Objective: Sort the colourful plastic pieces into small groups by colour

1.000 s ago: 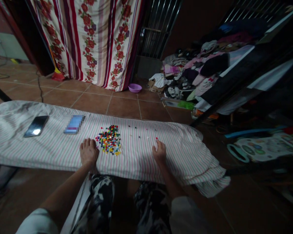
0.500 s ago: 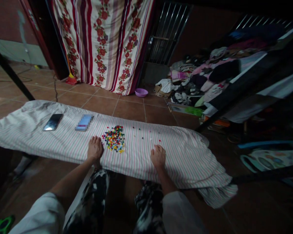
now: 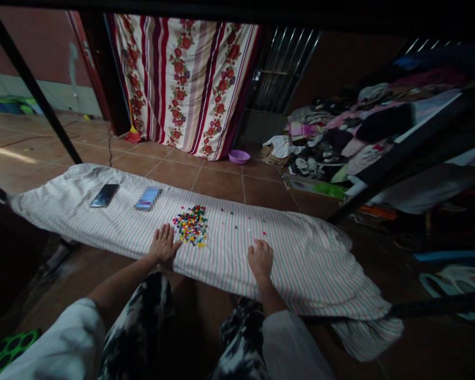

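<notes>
Pink-striped sheet (image 3: 301,274) under open hands (image 3: 164,244) (image 3: 260,258)

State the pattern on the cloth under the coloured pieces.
The cloth: thin pink and green stripes on white; head view.

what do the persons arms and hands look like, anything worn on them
The left hand and right hand are bare, with no gloves, and no ring or watch that I can make out. The forearms are bare too. Each arm comes out of a loose, pale short sleeve: the left sleeve and the right sleeve. Neither shows any clear marking.
</notes>
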The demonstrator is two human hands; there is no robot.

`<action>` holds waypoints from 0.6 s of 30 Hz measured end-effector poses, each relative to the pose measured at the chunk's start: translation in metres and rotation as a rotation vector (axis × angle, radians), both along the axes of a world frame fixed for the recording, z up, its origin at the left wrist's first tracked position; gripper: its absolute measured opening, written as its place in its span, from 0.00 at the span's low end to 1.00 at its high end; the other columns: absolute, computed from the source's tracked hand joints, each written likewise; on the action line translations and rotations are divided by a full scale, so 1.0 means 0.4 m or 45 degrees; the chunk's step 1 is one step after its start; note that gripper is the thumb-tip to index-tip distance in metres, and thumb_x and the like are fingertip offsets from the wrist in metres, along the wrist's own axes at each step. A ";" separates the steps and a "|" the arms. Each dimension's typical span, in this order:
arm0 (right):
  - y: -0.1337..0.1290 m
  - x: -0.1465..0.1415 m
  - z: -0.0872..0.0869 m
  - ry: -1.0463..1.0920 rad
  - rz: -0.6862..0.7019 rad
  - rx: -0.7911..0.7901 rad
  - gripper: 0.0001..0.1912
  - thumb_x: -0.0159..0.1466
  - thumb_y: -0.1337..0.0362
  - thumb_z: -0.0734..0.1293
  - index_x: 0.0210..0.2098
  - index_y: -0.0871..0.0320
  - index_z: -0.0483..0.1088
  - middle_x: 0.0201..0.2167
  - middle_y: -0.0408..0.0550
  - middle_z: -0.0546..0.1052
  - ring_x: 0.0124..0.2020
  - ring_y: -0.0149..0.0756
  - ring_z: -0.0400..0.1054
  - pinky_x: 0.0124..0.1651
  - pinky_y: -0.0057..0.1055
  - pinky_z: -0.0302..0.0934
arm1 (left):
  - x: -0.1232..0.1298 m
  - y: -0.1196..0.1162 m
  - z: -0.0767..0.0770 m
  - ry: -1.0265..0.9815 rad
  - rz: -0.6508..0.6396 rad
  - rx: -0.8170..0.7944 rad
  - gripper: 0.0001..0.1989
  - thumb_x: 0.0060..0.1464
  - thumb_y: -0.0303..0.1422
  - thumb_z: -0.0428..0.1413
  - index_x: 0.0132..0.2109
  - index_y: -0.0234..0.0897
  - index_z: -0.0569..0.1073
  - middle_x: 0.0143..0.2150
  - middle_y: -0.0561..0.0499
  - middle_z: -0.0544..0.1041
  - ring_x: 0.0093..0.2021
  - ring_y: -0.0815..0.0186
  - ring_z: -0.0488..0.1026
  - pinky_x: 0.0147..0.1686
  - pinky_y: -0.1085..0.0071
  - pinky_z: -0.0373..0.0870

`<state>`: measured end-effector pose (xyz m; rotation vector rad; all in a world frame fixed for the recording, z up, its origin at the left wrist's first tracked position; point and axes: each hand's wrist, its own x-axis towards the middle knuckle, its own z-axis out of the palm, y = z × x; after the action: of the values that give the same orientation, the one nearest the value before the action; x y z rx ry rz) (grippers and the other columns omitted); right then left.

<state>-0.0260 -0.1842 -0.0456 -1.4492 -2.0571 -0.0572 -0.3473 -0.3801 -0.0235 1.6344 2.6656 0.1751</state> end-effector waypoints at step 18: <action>0.014 0.025 -0.028 0.038 0.121 0.175 0.18 0.64 0.64 0.57 0.48 0.62 0.71 0.46 0.60 0.73 0.48 0.48 0.64 0.52 0.45 0.60 | -0.060 0.077 0.001 0.081 0.088 0.515 0.12 0.59 0.28 0.43 0.41 0.34 0.71 0.47 0.36 0.72 0.53 0.51 0.67 0.53 0.55 0.65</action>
<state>-0.0160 -0.1784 -0.0568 -1.2605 -2.0531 -0.1348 -0.3713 -0.3494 -0.0230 1.6602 2.8784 0.7180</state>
